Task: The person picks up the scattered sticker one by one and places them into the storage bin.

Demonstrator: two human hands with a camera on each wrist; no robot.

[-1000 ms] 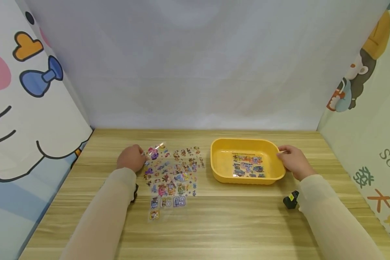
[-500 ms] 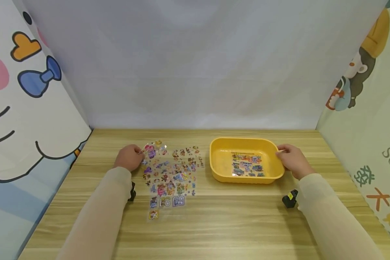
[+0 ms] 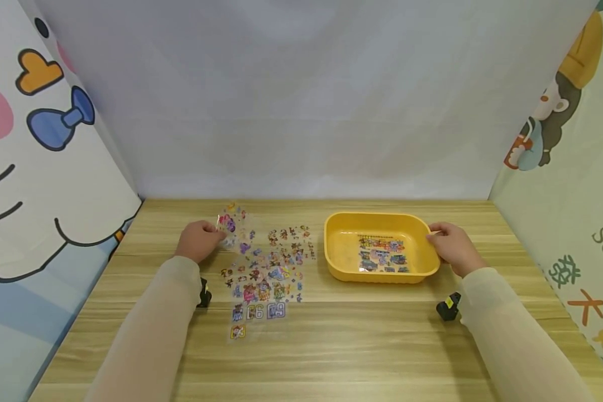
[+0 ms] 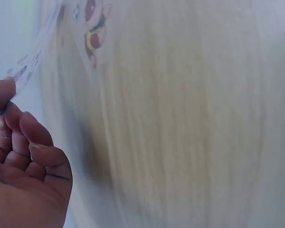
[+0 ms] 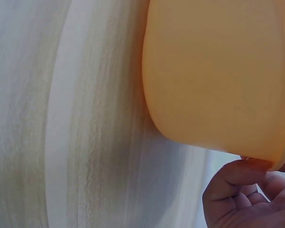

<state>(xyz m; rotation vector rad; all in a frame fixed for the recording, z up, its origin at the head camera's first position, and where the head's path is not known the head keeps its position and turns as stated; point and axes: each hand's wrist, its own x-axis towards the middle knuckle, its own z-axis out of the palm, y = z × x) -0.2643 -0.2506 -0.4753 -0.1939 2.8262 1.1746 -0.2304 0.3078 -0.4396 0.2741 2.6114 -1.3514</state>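
Note:
My left hand [image 3: 198, 240] pinches the edge of a clear sticker sheet [image 3: 231, 220] printed with small colourful cartoon figures. In the left wrist view its thumb and finger meet on the thin film, which lifts off the wood. More clear sticker sheets [image 3: 263, 290] lie flat beside it, overlapping so that their outlines are hard to tell apart. On the right, a yellow plastic basin [image 3: 334, 240] stands on the table with a printed sticker sheet [image 3: 382, 257] on its floor. My right hand [image 3: 454, 248] grips the basin's right rim, fingers bent against its wall in the right wrist view.
The wood-grain table [image 3: 341, 346] ends at a pale cloth backdrop [image 3: 311, 123]. Printed cartoon curtains hang at the left and right sides. A black wrist device [image 3: 448, 307] sits by the right sleeve, and another black device [image 3: 204, 293] by the left.
The pinched sheet's upper part has been peeled up and moved toward the back of the table. My left hand has shifted slightly back and left. The right hand and basin look still.

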